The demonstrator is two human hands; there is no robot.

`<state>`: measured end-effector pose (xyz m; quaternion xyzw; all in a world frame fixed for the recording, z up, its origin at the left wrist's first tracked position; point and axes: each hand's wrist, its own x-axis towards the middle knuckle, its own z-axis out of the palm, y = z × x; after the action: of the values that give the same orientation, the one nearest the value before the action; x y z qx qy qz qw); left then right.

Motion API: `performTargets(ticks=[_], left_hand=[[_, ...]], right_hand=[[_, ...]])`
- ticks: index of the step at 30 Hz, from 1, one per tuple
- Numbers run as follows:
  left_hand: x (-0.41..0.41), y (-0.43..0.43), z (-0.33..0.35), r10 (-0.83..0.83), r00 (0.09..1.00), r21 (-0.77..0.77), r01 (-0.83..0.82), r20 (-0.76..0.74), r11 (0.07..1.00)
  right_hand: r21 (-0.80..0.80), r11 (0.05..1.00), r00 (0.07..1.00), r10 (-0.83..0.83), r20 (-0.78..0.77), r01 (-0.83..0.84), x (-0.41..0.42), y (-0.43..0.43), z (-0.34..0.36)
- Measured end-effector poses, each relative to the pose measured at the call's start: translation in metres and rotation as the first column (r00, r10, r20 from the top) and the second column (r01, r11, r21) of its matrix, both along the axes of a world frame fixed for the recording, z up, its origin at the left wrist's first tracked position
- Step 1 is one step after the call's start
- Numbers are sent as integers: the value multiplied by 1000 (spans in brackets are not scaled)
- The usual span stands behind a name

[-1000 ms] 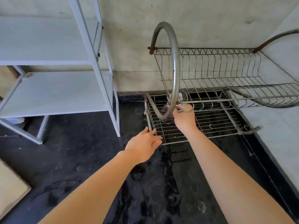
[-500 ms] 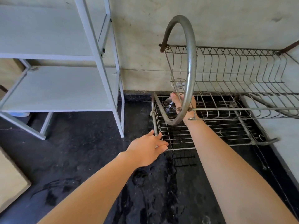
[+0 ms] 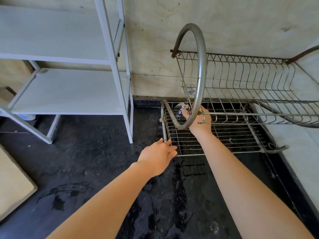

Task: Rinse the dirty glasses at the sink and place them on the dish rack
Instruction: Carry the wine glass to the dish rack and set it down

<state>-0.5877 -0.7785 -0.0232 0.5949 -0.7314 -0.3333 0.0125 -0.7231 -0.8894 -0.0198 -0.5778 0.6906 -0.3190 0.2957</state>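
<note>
Shelving [image 3: 69, 87], white, fills the upper left of the frame above the wet black counter [image 3: 96, 169]. At centre we see the left hand [image 3: 158, 156], fingers loosely straight, tips touching the front left corner of the dish rack [image 3: 241, 114]. Right of it, the right hand [image 3: 201, 123] reaches into the lower tier behind the curved frame tube [image 3: 203, 66], gripping a clear glass [image 3: 178, 110] that juts, tilted, from its fingertips toward the upper left.

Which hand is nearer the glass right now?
Right. The right hand holds the glass at the lower tier of the dish rack; the left hand rests on its front-left corner, apart from the glass.
</note>
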Motion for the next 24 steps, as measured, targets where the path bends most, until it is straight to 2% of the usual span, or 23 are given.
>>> performTargets(ticks=[4, 8, 13, 17, 24], left_hand=[[-1, 25, -6, 219, 970, -80, -228, -103, 971], [23, 69, 7, 359, 931, -169, -366, -70, 915], [78, 148, 18, 548, 835, -187, -547, -47, 816], [130, 225, 26, 680, 733, -178, -671, -11, 720], [228, 375, 34, 844, 534, -222, -818, 46, 530]], right_hand=[[58, 998, 1000, -7, -4, 7, -2, 53, 23], [8, 991, 990, 131, -61, -130, 13, 110, 33], [31, 937, 933, 350, -81, -349, 62, 189, 32], [120, 836, 835, 546, -69, -536, 117, 257, 22], [177, 581, 575, 814, -87, -795, 238, 379, 21]])
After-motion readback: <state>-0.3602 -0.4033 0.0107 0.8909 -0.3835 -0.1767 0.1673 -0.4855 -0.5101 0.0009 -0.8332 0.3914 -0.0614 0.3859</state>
